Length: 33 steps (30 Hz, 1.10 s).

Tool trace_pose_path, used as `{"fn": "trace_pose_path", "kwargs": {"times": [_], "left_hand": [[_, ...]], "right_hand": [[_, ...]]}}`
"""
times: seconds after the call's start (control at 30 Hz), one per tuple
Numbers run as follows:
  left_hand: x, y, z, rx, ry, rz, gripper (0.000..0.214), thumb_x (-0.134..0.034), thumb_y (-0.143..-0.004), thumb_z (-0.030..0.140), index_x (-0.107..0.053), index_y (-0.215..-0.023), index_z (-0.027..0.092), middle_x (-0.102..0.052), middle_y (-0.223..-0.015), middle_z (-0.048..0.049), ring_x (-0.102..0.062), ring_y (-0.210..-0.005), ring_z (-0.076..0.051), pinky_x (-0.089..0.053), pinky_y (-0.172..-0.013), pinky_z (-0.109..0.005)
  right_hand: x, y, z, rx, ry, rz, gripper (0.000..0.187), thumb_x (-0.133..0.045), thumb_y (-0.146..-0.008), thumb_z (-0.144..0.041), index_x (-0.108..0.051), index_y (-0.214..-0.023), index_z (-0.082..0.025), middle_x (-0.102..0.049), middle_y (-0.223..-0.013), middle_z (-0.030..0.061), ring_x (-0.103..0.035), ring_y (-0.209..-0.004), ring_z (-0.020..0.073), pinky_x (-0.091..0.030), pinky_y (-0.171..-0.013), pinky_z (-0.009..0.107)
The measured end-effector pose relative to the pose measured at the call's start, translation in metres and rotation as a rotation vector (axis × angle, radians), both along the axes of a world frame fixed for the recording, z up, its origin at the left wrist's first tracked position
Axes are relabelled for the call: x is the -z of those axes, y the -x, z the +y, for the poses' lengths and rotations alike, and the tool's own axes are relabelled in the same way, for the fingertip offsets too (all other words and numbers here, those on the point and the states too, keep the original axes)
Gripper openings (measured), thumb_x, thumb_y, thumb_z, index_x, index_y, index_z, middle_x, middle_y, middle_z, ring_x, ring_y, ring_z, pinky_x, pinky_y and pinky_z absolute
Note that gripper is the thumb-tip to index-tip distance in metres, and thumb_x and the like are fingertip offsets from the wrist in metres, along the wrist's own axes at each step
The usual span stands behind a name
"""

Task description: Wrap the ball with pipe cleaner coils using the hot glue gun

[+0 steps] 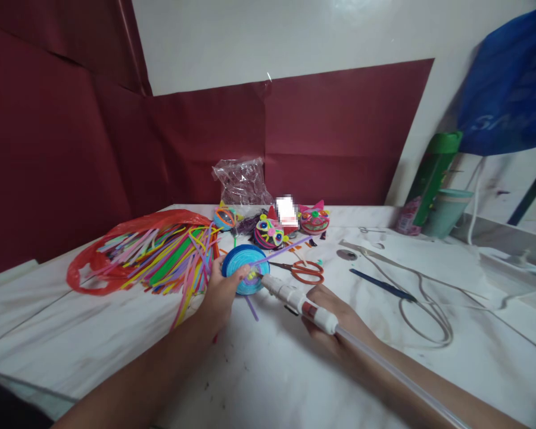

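Note:
My left hand (221, 292) grips a round blue disc of coiled pipe cleaners (239, 260), its thumb over the front near a small yellow patch at the centre. A purple pipe cleaner (252, 308) crosses the disc and sticks out past its edge. In my right hand (335, 310) is a white glue gun (290, 294), fingers wrapped around it, with a clear glue stick (393, 369) trailing from its back end. The nozzle tip is at the disc's centre; whether it touches cannot be made out. Orange-handled scissors (307, 272) lie just behind the glue gun.
A red plastic bag (78, 268) of colourful pipe cleaners (161, 256) lies left. Decorated animal-face crafts (270, 231) and a crumpled clear bag (243, 182) stand at the back. A blue-handled tool (382, 284), looped cord (446, 333), green can (435, 173) and cup (449, 214) are right.

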<state>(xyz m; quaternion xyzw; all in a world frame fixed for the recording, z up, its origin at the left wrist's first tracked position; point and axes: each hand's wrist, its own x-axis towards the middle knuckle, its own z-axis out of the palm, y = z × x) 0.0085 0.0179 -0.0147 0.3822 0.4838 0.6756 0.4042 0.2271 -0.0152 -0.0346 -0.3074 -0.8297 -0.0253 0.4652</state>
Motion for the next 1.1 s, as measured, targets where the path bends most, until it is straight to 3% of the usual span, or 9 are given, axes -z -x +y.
{"fn": "trace_pose_path", "kwargs": {"times": [0.53,0.73,1.1], "left_hand": [[0.002,-0.002,-0.001,0.047,0.019,0.045,0.067,-0.080,-0.059,0.032,-0.050,-0.118,0.021,-0.066,-0.087,-0.0019,-0.063,-0.072,-0.016,-0.051,-0.068,-0.028],[0.003,0.001,0.002,-0.001,-0.002,0.033,0.065,-0.081,-0.058,0.033,-0.053,-0.115,0.022,-0.065,-0.090,-0.0027,-0.063,-0.077,-0.017,-0.050,-0.072,-0.029],[-0.004,0.001,0.000,-0.016,-0.012,0.006,0.057,-0.081,-0.059,0.032,-0.053,-0.107,0.022,-0.064,-0.087,-0.0020,-0.061,-0.074,-0.016,-0.050,-0.070,-0.029]], "right_hand": [[-0.008,-0.005,-0.003,-0.084,0.005,0.004,0.016,-0.048,-0.082,-0.009,-0.047,-0.076,-0.023,-0.058,-0.068,0.0017,-0.060,-0.066,0.0184,-0.050,-0.057,0.028],[-0.014,-0.010,-0.006,-0.089,0.057,-0.076,0.013,-0.047,-0.085,-0.010,-0.051,-0.081,-0.022,-0.058,-0.069,0.0029,-0.061,-0.071,0.0201,-0.053,-0.065,0.031],[-0.002,0.000,-0.003,-0.014,0.016,-0.011,0.017,-0.047,-0.081,-0.008,-0.049,-0.075,-0.023,-0.055,-0.064,0.0008,-0.060,-0.067,0.0183,-0.050,-0.059,0.028]]}}
